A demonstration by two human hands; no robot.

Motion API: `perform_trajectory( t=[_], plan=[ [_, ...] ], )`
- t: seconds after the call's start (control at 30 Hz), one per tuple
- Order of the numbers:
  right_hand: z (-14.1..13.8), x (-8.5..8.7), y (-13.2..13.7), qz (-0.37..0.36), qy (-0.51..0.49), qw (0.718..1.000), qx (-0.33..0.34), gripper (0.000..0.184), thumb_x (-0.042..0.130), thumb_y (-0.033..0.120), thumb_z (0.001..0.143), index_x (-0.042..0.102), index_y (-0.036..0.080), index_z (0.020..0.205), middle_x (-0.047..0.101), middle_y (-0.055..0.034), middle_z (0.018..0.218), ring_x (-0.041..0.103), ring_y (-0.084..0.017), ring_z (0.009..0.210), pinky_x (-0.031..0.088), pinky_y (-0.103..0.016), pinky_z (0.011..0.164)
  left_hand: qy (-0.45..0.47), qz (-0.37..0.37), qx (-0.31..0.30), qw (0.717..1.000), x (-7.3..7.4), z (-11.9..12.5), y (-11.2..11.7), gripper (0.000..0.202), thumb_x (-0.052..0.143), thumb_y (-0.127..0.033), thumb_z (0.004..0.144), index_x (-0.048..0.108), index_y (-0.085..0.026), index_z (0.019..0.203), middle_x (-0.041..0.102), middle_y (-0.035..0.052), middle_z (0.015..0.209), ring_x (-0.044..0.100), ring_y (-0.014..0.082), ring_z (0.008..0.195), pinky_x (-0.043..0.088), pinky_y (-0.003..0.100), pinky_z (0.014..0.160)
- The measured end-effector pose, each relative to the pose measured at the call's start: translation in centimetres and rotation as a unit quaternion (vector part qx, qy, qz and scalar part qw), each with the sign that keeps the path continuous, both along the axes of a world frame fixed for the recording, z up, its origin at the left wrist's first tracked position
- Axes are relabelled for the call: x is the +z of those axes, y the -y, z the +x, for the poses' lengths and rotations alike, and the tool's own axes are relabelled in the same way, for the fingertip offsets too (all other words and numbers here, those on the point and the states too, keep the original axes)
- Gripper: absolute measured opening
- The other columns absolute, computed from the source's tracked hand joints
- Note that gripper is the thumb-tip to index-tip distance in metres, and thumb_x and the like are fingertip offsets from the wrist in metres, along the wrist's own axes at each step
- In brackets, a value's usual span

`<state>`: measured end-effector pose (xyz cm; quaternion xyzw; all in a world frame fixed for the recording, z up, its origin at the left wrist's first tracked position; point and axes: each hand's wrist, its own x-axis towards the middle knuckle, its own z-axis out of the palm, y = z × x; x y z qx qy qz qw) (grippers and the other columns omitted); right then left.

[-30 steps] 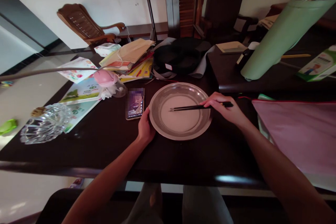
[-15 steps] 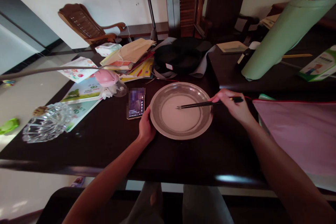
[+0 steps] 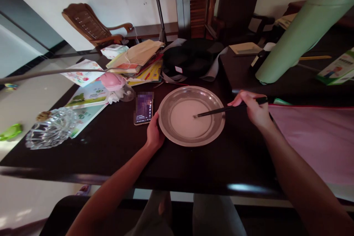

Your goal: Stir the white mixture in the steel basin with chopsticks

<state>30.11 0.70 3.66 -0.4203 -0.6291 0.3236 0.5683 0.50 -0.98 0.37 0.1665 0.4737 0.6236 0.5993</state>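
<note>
There is one round metal plate point(image 3: 218, 125) on the dark table point(image 3: 110, 147), and it holds a shallow pale liquid point(image 3: 185, 121). One pair of black chopsticks point(image 3: 221, 110) is pinched in the right hand point(image 3: 256, 110); their tips dip into the liquid, left of the grip. The left hand point(image 3: 154, 134) clasps the plate's left rim. One phone point(image 3: 143, 108) lies just beside it.
</note>
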Motion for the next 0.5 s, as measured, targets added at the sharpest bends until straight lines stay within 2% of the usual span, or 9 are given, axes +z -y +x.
perform_trajectory(
  t=[0.07, 0.13, 0.2, 0.3, 0.4, 0.5],
  plan=[
    [-0.1, 0.0, 0.2, -0.009, -0.018, 0.999, 0.038, 0.039, 0.054, 0.041, 0.092, 0.07, 0.025, 0.06, 0.067, -0.0008, 0.06, 0.065, -0.018, 0.061, 0.049, -0.034, 0.066, -0.006, 0.001, 0.002, 1.0, 0.0, 0.0, 0.0, 0.017, 0.059, -0.031, 0.08, 0.069, -0.02, 0.072, 0.07, -0.0004, 0.068, 0.069, 0.0223, 0.09, 0.052, 0.032, 0.086],
    [-0.7, 0.0, 0.3, -0.017, 0.02, 0.996, 0.087, 0.037, 0.054, 0.042, 0.092, 0.071, 0.025, 0.065, 0.07, -0.0016, 0.065, 0.065, -0.018, 0.065, 0.049, -0.035, 0.069, -0.005, -0.001, 0.004, 1.0, 0.0, 0.0, 0.0, 0.016, 0.059, -0.031, 0.079, 0.069, -0.02, 0.072, 0.071, 0.0, 0.07, 0.068, 0.0228, 0.092, 0.052, 0.032, 0.086],
    [-1.2, 0.0, 0.3, -0.008, 0.077, 0.991, 0.107, 0.032, 0.056, 0.043, 0.091, 0.073, 0.026, 0.07, 0.073, -0.0024, 0.073, 0.066, -0.019, 0.073, 0.049, -0.037, 0.074, 0.001, 0.0, 0.004, 1.0, 0.1, 0.1, 0.0, 0.016, 0.06, -0.031, 0.078, 0.069, -0.019, 0.072, 0.073, 0.0008, 0.076, 0.068, 0.0233, 0.094, 0.052, 0.033, 0.087],
    [-0.8, -0.1, 0.0, 0.003, 0.087, 0.995, 0.056, 0.029, 0.057, 0.043, 0.09, 0.074, 0.026, 0.072, 0.073, -0.0023, 0.074, 0.066, -0.02, 0.078, 0.048, -0.037, 0.078, 0.007, 0.006, 0.0, 1.0, 0.2, 0.1, 0.0, 0.016, 0.059, -0.03, 0.078, 0.069, -0.019, 0.074, 0.074, 0.0017, 0.083, 0.067, 0.0237, 0.098, 0.051, 0.033, 0.089],
    [0.3, -0.3, -0.2, -0.002, 0.003, 1.0, 0.003, 0.036, 0.055, 0.041, 0.092, 0.071, 0.026, 0.064, 0.07, -0.0012, 0.065, 0.065, -0.019, 0.068, 0.048, -0.036, 0.072, 0.001, 0.005, -0.004, 1.0, 0.2, 0.1, 0.0, 0.016, 0.059, -0.031, 0.079, 0.069, -0.019, 0.074, 0.074, 0.0016, 0.081, 0.067, 0.0239, 0.099, 0.051, 0.033, 0.089],
    [0.1, -0.4, -0.1, -0.006, -0.016, 0.999, 0.047, 0.038, 0.053, 0.04, 0.093, 0.07, 0.026, 0.062, 0.068, -0.0007, 0.063, 0.065, -0.018, 0.064, 0.048, -0.035, 0.068, -0.003, 0.005, 0.0, 1.0, 0.1, 0.0, 0.1, 0.015, 0.06, -0.031, 0.078, 0.069, -0.02, 0.075, 0.074, 0.001, 0.08, 0.068, 0.0235, 0.097, 0.051, 0.033, 0.089]
  ],
)
